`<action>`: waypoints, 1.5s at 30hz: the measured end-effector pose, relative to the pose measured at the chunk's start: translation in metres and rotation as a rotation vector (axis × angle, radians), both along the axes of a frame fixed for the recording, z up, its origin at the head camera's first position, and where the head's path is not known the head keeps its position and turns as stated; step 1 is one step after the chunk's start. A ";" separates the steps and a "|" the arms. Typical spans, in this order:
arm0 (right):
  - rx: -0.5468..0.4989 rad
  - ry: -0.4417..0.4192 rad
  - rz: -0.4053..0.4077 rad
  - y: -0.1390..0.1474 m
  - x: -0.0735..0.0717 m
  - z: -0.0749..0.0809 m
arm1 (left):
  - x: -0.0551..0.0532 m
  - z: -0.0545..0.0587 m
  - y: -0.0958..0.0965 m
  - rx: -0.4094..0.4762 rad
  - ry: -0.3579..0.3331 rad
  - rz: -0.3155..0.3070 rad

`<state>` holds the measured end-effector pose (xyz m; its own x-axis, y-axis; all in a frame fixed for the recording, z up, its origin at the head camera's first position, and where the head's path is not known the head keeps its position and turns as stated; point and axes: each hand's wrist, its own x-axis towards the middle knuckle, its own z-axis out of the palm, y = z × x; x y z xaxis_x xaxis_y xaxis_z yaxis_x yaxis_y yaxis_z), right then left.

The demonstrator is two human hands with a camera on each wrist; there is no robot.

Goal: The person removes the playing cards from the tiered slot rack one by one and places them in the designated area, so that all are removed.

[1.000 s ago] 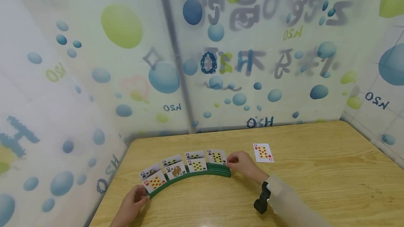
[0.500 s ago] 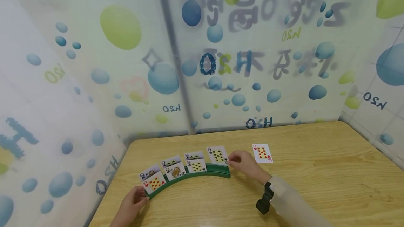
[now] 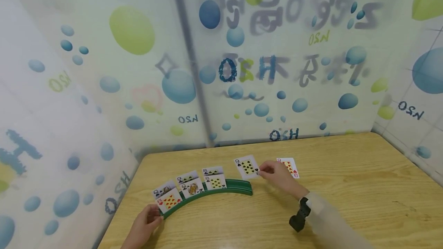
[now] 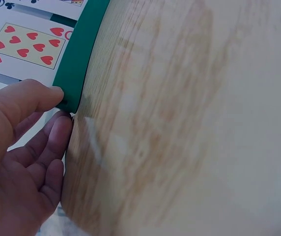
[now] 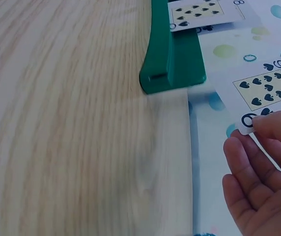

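Observation:
Between thumb and fingers, my right hand [image 3: 278, 176] pinches a nine of spades [image 3: 247, 167] by its lower right corner. The card is held up beyond the right end of a curved green card holder [image 3: 238, 184], apart from it. My left hand [image 3: 143, 222] grips the holder's left end, with the thumb on its front edge in the left wrist view. Cards stand in the holder in overlapping pairs: a hearts card [image 3: 170, 201] at the left, a queen [image 3: 192, 188] in the middle and an eight of spades [image 3: 216, 182] further right. Rear cards are partly hidden.
A nine of hearts [image 3: 294, 166] lies face up on the wooden table [image 3: 346, 187], partly covered by the right hand in the head view. Walls [image 3: 294, 118] printed with blue and green bubbles stand close along the table's back and sides.
My right hand has lifted the nine of spades out of the holder's right end and moved it up and rightward. The left hand has stayed at the holder's left end.

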<state>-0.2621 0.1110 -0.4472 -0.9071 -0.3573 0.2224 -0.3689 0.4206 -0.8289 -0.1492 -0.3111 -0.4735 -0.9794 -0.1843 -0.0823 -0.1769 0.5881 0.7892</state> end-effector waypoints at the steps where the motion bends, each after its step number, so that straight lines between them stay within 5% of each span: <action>1: 0.003 0.004 -0.001 0.003 0.000 0.001 | 0.000 0.000 0.000 0.000 -0.002 0.000; 25: 0.176 -0.008 -0.267 0.108 -0.006 0.017 | -0.001 0.002 0.000 -0.006 -0.025 0.004; 45: 0.280 -0.140 -0.332 0.167 -0.010 -0.002 | -0.001 -0.002 -0.002 0.007 -0.020 -0.004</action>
<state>-0.2725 0.2784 -0.4492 -0.9972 -0.0706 0.0261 -0.0687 0.7122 -0.6986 -0.1505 -0.3133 -0.4755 -0.9783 -0.1793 -0.1033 -0.1903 0.5835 0.7895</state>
